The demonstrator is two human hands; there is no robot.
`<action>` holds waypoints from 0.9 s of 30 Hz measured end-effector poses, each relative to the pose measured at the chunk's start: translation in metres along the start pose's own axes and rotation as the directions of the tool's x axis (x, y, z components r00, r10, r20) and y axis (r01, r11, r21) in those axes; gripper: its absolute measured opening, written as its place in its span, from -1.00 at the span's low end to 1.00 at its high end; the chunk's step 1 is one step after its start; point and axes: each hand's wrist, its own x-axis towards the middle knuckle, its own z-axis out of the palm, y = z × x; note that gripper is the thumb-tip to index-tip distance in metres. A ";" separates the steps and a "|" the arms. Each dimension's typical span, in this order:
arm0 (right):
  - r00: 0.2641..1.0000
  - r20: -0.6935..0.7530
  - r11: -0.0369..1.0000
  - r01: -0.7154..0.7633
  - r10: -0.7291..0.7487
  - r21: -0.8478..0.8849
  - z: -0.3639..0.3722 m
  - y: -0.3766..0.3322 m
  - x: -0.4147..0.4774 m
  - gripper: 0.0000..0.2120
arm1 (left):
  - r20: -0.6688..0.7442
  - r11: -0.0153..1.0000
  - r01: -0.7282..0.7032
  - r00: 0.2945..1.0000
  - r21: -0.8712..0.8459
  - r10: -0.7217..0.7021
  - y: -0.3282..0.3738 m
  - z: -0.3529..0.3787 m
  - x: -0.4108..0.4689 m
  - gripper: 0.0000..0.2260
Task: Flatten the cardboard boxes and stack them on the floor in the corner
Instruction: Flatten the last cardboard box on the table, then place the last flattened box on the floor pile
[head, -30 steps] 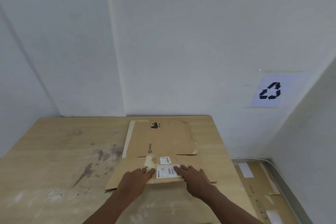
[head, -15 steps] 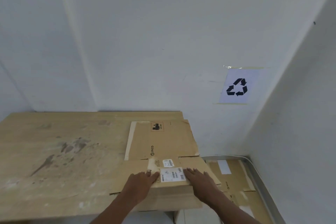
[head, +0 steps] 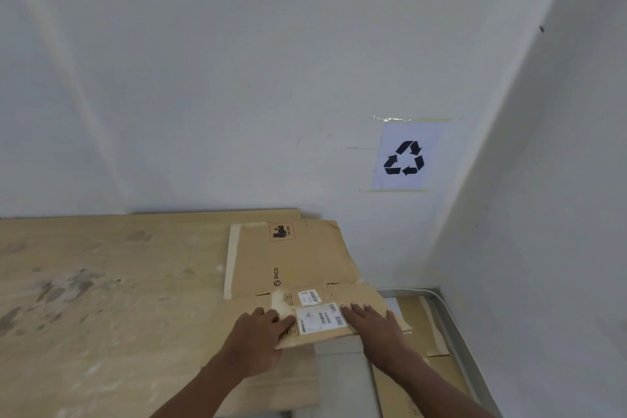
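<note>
Now sliding flattened box off bench toward corner.

Both hands are lying palm-down on the box's near flap: left hand and right hand either side of the white label, fingers spread, pressing rather than clasping; each grip is open. Box is overhanging the bench's right edge. Flattening judged done; stacking in hand. Next move calls for lowering it onto the cardboard lying on the floor below the recycling sign.

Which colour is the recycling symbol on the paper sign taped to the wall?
Black, on the white paper sign; head view.
</note>
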 end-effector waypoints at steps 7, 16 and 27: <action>0.999 -0.028 1.000 -0.019 0.019 -0.009 -0.010 0.119 -0.004 -0.26 | -0.126 0.998 -0.056 0.991 0.000 0.055 0.082 -0.020 0.089 -0.40; 0.993 -0.071 0.995 -0.089 0.093 0.055 -0.003 0.261 -0.013 -0.31 | -0.094 0.979 -0.010 0.995 -0.203 -0.009 0.191 -0.061 0.186 -0.52; 0.998 0.021 0.998 -0.058 0.057 0.001 0.064 0.365 -0.061 -0.30 | 0.000 0.949 0.109 0.993 -0.296 -0.114 0.328 0.007 0.226 -0.50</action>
